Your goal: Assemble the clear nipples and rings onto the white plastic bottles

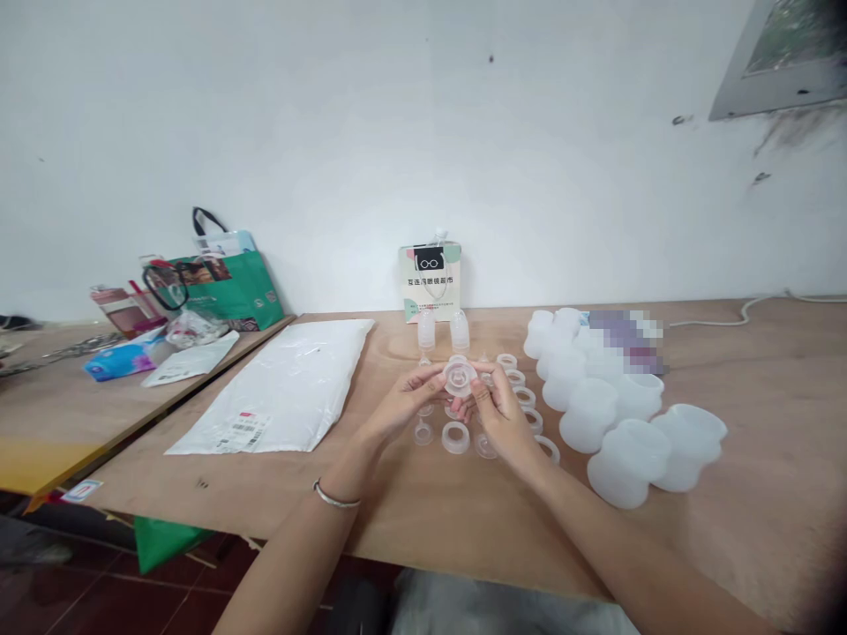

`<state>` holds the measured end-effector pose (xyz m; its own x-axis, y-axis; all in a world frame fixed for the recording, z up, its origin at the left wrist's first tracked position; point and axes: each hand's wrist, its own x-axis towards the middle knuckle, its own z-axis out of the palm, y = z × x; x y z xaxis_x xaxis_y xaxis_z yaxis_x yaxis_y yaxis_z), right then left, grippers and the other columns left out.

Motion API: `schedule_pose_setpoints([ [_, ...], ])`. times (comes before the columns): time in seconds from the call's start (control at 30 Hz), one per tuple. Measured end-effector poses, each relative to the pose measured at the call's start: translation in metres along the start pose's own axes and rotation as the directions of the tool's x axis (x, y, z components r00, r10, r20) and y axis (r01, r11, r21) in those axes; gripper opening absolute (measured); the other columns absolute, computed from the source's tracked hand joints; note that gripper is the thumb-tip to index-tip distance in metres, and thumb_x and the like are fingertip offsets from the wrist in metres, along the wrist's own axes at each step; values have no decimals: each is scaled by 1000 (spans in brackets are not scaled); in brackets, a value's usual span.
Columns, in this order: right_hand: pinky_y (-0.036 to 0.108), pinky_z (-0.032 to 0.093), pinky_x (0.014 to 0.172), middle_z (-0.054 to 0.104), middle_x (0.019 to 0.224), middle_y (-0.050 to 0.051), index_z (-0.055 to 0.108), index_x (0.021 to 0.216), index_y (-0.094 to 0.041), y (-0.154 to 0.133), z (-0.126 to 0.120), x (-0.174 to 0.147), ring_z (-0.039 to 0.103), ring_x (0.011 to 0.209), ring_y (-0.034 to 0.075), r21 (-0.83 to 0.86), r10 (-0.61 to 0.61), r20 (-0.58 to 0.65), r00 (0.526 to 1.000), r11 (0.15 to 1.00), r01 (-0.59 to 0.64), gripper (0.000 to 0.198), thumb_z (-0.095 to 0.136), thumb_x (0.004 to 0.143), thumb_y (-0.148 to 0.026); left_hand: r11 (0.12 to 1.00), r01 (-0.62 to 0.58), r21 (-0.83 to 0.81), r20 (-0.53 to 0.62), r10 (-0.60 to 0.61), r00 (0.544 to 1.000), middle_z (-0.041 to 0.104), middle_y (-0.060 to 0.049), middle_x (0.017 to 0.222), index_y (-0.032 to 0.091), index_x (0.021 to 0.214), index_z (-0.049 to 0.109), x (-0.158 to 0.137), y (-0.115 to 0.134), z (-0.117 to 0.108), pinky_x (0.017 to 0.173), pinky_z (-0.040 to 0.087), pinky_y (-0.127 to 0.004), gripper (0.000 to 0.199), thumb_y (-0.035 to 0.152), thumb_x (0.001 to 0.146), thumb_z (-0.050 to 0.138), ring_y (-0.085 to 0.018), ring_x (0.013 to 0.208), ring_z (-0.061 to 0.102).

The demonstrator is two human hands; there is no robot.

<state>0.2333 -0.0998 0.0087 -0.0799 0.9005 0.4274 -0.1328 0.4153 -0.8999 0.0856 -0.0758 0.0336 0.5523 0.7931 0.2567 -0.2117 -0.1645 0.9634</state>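
Observation:
Both my hands are raised over the table, with a translucent bottle collar ring with a clear nipple in it between them. My left hand grips its left side with thumb and fingers. On its right edge, my right hand pinches it, the thumb at the lower rim. Just below the hands lies a loose collar ring, with a clear nipple to its left. More rings form a column beside my right hand. Behind stand clear domed caps. My hands partly hide the small parts beneath them.
Several frosted bottle bodies stand in rows on the right. A white mailing bag lies flat on the left. Against the wall is a paper bag. A green tote sits on the adjoining table. A white cable runs along the back right.

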Motion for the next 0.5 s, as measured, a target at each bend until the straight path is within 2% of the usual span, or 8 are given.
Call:
schedule_pose_setpoints([
  [0.2, 28, 43, 47, 56, 55, -4, 36, 124, -30, -16, 3, -14, 53, 47, 15, -76, 45, -67, 997, 996, -50, 44, 48, 82, -41, 947, 139, -290, -28, -154, 988, 66, -9, 98, 18, 109, 58, 3, -13, -14, 75, 48, -24, 33, 30, 78, 59, -15, 79, 65],
  [0.3, 30, 43, 49, 56, 60, -2, 39, 120, -31, -33, -6, -49, 53, 52, 15, -168, -99, -179, 979, 983, 69, 38, 49, 83, -33, 917, 136, -376, -62, -171, 983, 64, -8, 104, 20, 114, 54, 5, -14, -19, 78, 49, -22, 34, 24, 80, 58, -14, 87, 64],
  [0.33, 30, 42, 51, 55, 62, -2, 42, 116, -31, -38, -13, -63, 53, 55, 16, -239, -195, -226, 955, 961, 139, 35, 50, 82, -29, 910, 118, -398, -80, -163, 983, 63, -7, 108, 22, 116, 52, 5, -14, -20, 81, 49, -23, 36, 21, 80, 57, -14, 90, 64],
  [0.37, 32, 41, 53, 54, 64, -1, 45, 111, -29, -41, -23, -76, 52, 57, 17, -333, -318, -284, 905, 917, 218, 32, 53, 80, -27, 903, 102, -417, -94, -155, 983, 62, -7, 110, 23, 117, 51, 6, -13, -20, 83, 48, -23, 38, 19, 80, 57, -14, 93, 63],
  [0.4, 34, 41, 55, 54, 67, 1, 50, 100, -27, -42, -35, -87, 51, 59, 18, -434, -413, -336, 847, 865, 250, 26, 58, 75, -25, 897, 92, -432, -101, -150, 984, 61, -7, 112, 23, 119, 50, 6, -13, -19, 85, 48, -24, 40, 17, 80, 57, -14, 94, 62],
  [0.43, 37, 40, 59, 53, 73, 3, 53, 92, -26, -41, -48, -96, 51, 65, 20, -542, -455, -362, 814, 813, 213, 24, 62, 71, -25, 893, 91, -442, -105, -151, 983, 60, -7, 114, 23, 120, 49, 7, -13, -19, 87, 48, -24, 42, 16, 80, 57, -14, 95, 62],
  [0.47, 40, 39, 62, 53, 81, 5, 54, 90, -25, -39, -61, -103, 51, 71, 23, -635, -555, -445, 703, 749, 189, 27, 67, 66, -25, 889, 98, -446, -106, -161, 981, 59, -7, 115, 23, 120, 49, 7, -13, -18, 87, 48, -25, 43, 15, 79, 57, -14, 95, 62],
  [0.5, 42, 38, 65, 51, 89, 7, 52, 92, -26, -35, -75, -107, 50, 80, 28, -700, -603, -472, 642, 700, 142, 36, 70, 62, -25, 887, 110, -448, -108, -175, 979, 59, -7, 116, 23, 120, 49, 7, -13, -16, 87, 48, -25, 43, 15, 79, 58, -14, 94, 62],
])
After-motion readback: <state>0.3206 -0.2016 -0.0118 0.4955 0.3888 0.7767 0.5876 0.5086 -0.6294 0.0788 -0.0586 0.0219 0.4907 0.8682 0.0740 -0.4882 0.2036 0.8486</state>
